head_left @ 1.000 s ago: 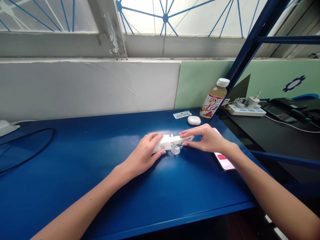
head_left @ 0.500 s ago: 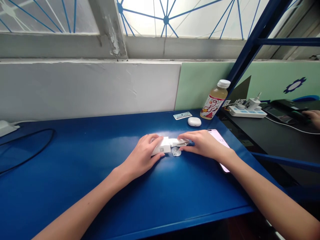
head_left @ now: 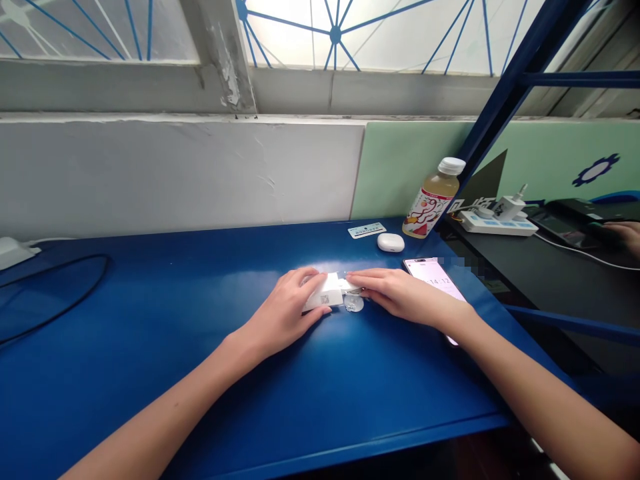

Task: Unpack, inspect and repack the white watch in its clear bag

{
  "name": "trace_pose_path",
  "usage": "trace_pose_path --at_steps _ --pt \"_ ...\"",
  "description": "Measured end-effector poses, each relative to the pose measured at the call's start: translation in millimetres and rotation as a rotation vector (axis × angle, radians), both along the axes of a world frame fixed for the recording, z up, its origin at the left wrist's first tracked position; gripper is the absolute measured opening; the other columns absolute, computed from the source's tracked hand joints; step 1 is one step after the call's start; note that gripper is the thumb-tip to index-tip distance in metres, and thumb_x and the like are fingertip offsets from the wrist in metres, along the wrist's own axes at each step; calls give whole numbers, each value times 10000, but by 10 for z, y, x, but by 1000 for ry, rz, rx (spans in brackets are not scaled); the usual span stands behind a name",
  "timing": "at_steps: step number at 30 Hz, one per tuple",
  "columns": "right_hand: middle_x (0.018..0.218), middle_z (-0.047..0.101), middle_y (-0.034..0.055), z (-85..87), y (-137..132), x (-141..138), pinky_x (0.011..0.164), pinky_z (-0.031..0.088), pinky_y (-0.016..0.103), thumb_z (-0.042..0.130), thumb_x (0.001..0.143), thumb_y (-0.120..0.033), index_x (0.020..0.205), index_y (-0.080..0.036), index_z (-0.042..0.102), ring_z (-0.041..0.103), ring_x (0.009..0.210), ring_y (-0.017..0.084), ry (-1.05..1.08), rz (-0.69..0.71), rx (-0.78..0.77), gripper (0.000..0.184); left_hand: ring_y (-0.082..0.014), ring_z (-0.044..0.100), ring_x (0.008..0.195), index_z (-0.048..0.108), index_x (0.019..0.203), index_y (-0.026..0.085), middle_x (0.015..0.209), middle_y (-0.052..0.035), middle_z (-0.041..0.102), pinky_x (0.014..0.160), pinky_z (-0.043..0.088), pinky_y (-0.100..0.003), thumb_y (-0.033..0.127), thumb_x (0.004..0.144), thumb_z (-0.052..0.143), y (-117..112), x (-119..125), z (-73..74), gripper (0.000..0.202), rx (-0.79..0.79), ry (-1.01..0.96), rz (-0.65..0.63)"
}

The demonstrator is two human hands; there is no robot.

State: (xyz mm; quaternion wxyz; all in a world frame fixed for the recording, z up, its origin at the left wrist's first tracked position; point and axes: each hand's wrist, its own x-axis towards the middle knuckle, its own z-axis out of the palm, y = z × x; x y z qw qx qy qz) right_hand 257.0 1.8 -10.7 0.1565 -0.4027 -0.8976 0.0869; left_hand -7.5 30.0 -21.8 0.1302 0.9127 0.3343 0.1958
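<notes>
My left hand [head_left: 277, 312] grips a small white box [head_left: 329, 293] with a printed code on its side, thumb in front and fingers behind. At the box's right end lies a slim white piece [head_left: 349, 285] with clear wrapping around it. My right hand [head_left: 400, 293] has its fingers together over this piece, covering most of it, so its kind is hard to make out. Just below sits a clear round plastic disc [head_left: 354, 304] on the blue table [head_left: 225, 413]. A lit phone [head_left: 431, 268] lies partly hidden behind my right wrist.
Behind my hands are a white earbud case [head_left: 391, 243], a small card [head_left: 367, 231] and a drink bottle [head_left: 431, 203]. A black cable [head_left: 75, 308] loops at left. Right of the blue post, a power strip [head_left: 495, 225] lies near another person's hand [head_left: 627, 235].
My right hand has moved left towards the box, its fingers now flatter and closer together over the white piece. More of the phone shows. My left hand keeps its hold on the box.
</notes>
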Motion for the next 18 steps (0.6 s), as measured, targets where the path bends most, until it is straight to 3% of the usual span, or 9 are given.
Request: trace_pose_path --at_steps 4,8,12,18 --pt "1314 649 112 -29 -13 -63 939 533 381 471 984 -200 1307 -162 593 640 1151 260 -26 -32 61 347 -297 525 1184 520 1328 170 1299 -139 550 987 463 -458 342 946 593 -22 7 10 425 37 12 -3" --pt "1201 703 108 45 -14 -13 858 550 398 583 938 -274 1232 -182 638 673 1058 283 -81 -148 106 313 -318 512 1205 517 1342 165 1309 -150 548 983 466 -474 356 946 591 -36 1 9 446 52 39 15" --pt "1025 748 80 120 -26 48 738 545 382 545 948 -284 1115 -224 691 703 908 278 -122 -254 93 229 -330 496 1222 512 1355 148 1326 -167 537 989 461 -482 357 955 575 -39 7 4 455 60 71 23" --pt "1040 734 95 165 -101 -40 758 530 373 457 964 -236 1177 -203 665 692 906 257 -26 -190 -14 299 -321 501 1210 507 1356 157 1322 -163 534 992 463 -476 358 959 566 -38 14 -26 449 58 57 17"
